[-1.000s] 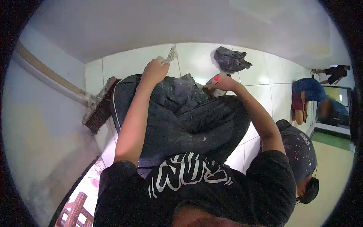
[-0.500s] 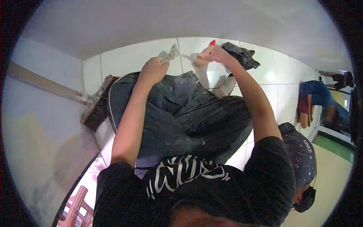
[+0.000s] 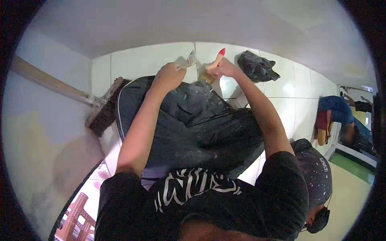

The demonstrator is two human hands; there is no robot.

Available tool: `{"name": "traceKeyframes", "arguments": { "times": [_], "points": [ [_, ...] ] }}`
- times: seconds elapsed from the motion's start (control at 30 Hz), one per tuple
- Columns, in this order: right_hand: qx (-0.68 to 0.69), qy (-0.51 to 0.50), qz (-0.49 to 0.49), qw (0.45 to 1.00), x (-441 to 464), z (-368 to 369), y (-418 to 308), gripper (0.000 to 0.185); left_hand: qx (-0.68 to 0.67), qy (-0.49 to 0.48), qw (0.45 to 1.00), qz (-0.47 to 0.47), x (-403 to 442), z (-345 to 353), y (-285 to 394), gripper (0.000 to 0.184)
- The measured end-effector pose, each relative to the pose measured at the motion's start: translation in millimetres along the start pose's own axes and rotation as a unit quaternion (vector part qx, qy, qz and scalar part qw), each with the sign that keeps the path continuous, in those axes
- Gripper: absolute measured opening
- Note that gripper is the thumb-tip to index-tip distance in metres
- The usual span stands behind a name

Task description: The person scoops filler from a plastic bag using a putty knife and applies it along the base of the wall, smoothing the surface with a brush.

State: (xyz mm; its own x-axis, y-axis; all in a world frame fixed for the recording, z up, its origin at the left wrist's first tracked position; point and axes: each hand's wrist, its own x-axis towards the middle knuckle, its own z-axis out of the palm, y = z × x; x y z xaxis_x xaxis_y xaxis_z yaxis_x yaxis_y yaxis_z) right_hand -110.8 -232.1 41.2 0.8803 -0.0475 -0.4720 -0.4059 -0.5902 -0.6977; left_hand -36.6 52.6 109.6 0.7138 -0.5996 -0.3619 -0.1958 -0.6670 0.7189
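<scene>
My left hand [image 3: 170,76] is closed around a putty knife [image 3: 190,59], its stained blade pointing up and right over the white floor tiles. To the right of it, my right hand [image 3: 225,69] grips a paintbrush [image 3: 219,58] with a pale handle and a red tip. The handle leans up and to the right; the brush's lower end is blurred, low over the tiles just past my knees. A crumpled black plastic bag [image 3: 257,66] lies on the floor beyond my right hand. My crossed legs in dark, dusty trousers [image 3: 193,124] fill the middle.
A broom [image 3: 105,108] with a long wooden handle leans along the left wall. A wall [image 3: 193,24] rises beyond the tiles. At right, a person in a speckled dark cap [image 3: 313,172] is close by, and another person [image 3: 335,106] bends farther off. A brown woven chair [image 3: 76,217] stands lower left.
The right hand has shifted slightly left and down with the paintbrush, whose handle now tilts more to the right. The whole view has moved a little, and the putty knife stays in the left hand.
</scene>
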Motion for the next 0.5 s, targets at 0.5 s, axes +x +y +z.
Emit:
{"name": "traceKeyframes", "arguments": {
  "times": [0.5],
  "points": [
    [0.062, 0.093, -0.022, 0.993, 9, 23, -7, 0.027, -0.021, 0.059, 0.997, -0.041, -1, -11, 2, 0.043]
  ]
}}
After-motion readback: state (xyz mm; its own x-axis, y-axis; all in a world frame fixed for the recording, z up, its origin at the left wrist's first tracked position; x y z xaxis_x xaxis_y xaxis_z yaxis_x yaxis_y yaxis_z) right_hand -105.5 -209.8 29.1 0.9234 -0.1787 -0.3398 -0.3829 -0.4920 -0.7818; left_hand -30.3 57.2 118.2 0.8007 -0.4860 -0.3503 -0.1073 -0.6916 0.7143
